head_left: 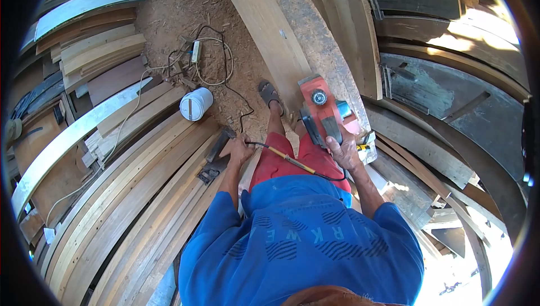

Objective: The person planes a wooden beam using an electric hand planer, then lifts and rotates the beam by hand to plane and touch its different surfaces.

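My right hand (346,151) is wrapped round the rear handle of a red electric planer (324,106). The planer rests at the near end of a long wooden plank (264,22), which lies along a workbench (315,30). From the planer's back a black power cord (289,160), partly wrapped in yellow, runs across my red shorts to my left side. There my left hand (240,148) is closed on the cord, beside stacked boards. A small dark metal-looking item (209,175) lies on the boards just below that hand.
Stacked boards (129,188) fill the left side, with a white bucket (196,103) beside them. A power strip (196,52) and tangled cables lie on the sawdust-covered ground (174,8). More planks (439,131) stand at the right. Something yellow and black (363,147) sits near my right wrist.
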A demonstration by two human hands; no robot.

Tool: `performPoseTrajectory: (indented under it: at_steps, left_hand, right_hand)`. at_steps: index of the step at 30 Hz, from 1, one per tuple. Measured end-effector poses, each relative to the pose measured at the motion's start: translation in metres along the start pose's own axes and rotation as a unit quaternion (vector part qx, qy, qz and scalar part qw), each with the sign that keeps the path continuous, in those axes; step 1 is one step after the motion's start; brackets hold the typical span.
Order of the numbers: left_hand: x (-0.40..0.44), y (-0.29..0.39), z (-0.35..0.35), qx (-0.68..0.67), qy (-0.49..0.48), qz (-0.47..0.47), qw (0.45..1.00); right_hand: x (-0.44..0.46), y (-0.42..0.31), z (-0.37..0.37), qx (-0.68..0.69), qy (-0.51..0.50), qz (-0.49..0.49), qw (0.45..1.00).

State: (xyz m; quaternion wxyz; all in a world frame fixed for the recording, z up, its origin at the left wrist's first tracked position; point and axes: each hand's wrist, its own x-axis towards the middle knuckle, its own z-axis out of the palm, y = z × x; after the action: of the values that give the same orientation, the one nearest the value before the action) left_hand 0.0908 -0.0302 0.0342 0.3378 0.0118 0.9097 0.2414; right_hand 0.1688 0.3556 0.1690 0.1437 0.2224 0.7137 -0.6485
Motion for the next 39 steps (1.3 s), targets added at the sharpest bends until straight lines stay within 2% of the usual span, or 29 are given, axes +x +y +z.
performPoseTrajectory:
  at_steps: [2, 4, 5, 8, 15, 17, 18, 21, 26, 30, 33, 39]
  left_hand:
    - [0.007, -0.012, 0.007, 0.009, 0.027, 0.030, 0.999]
    - [0.012, -0.018, 0.005, 0.006, 0.002, -0.026, 1.000]
    - [0.015, -0.020, 0.004, 0.004, -0.010, -0.053, 0.999]
    - [0.016, -0.023, -0.004, -0.026, 0.011, -0.090, 0.996]
    - [0.014, -0.024, -0.023, -0.061, 0.005, -0.127, 0.990]
    - [0.016, -0.029, -0.023, -0.067, 0.005, -0.147, 0.987]
    - [0.017, -0.033, -0.022, -0.070, 0.012, -0.144, 0.987]
    - [0.019, -0.047, -0.019, -0.080, 0.025, -0.136, 0.987]
    - [0.023, -0.058, -0.012, -0.078, 0.038, -0.138, 0.987]
    - [0.026, -0.049, -0.020, -0.064, 0.033, -0.150, 0.986]
    - [0.027, -0.046, -0.027, -0.073, 0.027, -0.161, 0.984]
    - [0.038, -0.044, -0.038, -0.073, 0.022, -0.173, 0.982]
  right_hand:
    - [0.014, -0.008, 0.003, -0.014, 0.009, 0.006, 1.000]
    - [0.031, -0.018, 0.007, -0.027, 0.008, 0.012, 1.000]
    - [0.040, -0.020, 0.015, -0.021, 0.047, -0.040, 0.998]
    - [0.061, -0.033, 0.018, -0.019, 0.052, -0.045, 0.997]
    - [0.104, -0.048, 0.029, -0.012, 0.066, -0.058, 0.996]
    - [0.115, -0.053, 0.026, -0.026, 0.054, -0.024, 0.998]
    - [0.121, -0.056, 0.025, -0.034, 0.047, -0.008, 0.998]
    - [0.136, -0.069, 0.032, -0.031, 0.072, -0.070, 0.994]
    - [0.159, -0.087, 0.032, -0.058, 0.078, -0.083, 0.992]
    - [0.179, -0.103, 0.035, -0.059, 0.082, -0.087, 0.991]
    - [0.193, -0.118, 0.035, -0.044, 0.058, -0.053, 0.996]
    - [0.237, -0.138, 0.041, -0.064, 0.089, -0.101, 0.989]
